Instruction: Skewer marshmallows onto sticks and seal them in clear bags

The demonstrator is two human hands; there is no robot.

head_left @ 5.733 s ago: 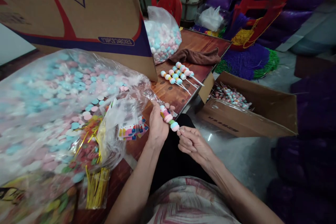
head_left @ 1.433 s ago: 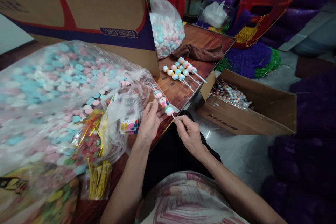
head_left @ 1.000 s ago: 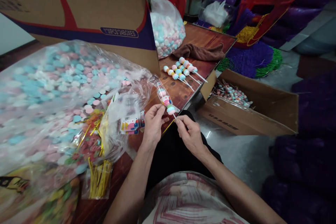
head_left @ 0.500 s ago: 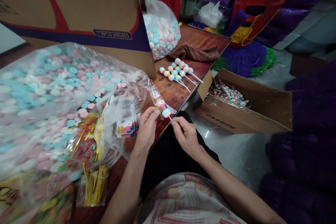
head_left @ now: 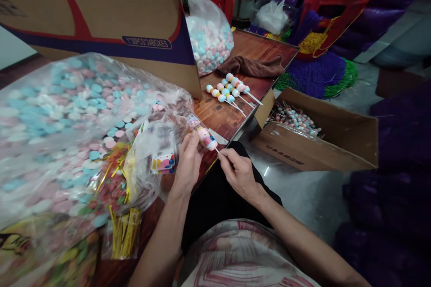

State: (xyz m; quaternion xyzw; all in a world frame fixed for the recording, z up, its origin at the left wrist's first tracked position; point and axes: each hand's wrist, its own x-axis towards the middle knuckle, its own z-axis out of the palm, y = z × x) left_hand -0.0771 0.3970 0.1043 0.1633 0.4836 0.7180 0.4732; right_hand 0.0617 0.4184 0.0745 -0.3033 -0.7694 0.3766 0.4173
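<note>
My left hand (head_left: pixel 190 158) is closed, its fingers pinching the side of a clear printed wrapper (head_left: pixel 193 120). Inside that narrow sleeve sits a marshmallow skewer (head_left: pixel 211 145), tilted, with pink and blue candy near its lower end. The white stick comes out toward me, and the fingertips of my right hand (head_left: pixel 237 171) grip it. Just left of my left hand lies a stack of colourful printed wrappers (head_left: pixel 164 161). Several unwrapped marshmallow skewers (head_left: pixel 227 89) rest on the wooden table beyond my hands.
A big clear bag of marshmallows (head_left: pixel 77 94) covers the left side, near yellow twist ties (head_left: pixel 126 237). Behind stands a large carton (head_left: pixel 111 9). An open cardboard box (head_left: pixel 323 152) of finished sticks is on the right. A brown cloth (head_left: pixel 252 66) lies farther back.
The skewer has slid deeper into the wrapper, so its lowest marshmallow is now inside the printed part. My left fingers have shifted slightly up along the sleeve.
</note>
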